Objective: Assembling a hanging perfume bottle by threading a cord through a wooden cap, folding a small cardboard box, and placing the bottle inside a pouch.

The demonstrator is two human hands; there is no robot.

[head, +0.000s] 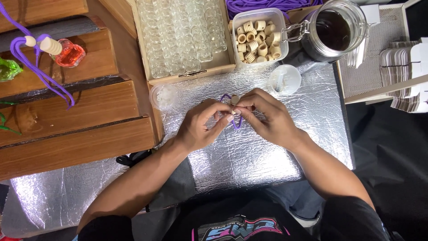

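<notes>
Left hand: the left hand [199, 127] was curled, its fingertips pinching the purple cord [235, 123] just in front of the clear tub of wooden rings [260, 36], over the foil-covered surface [249, 156].
Right hand: the right hand [267, 117] was clenched around a small wooden cap [234, 100] and the same cord, touching the left hand at the fingertips.
Purple cord: a short loop showed above and below the joined fingertips; most of it was hidden by the fingers.
Wooden cap: a pale, small piece was gripped at the top of the fingertips, nearer the tub than the hands themselves; its shape was too hidden to tell further.
Tub of wooden rings: it stood at the far edge of the surface, filled with pale ridged rings.
Box of glass bottles [183, 35]: just left of the tub, rows of clear empty bottles filled a wooden tray.
Glass jar [336, 29]: just right of the tub, a clip-top jar lay tilted, holding dark liquid.
Small plastic cup [285, 79]: it sat between the tub and the right hand, on the foil.
Clear lid [163, 96]: it lay left of the hands, well left of the tub, beside the wooden steps [71, 120].
Red bottle [70, 52]: far left of the tub, on a wooden step, with a purple cord and wooden cap attached.
</notes>
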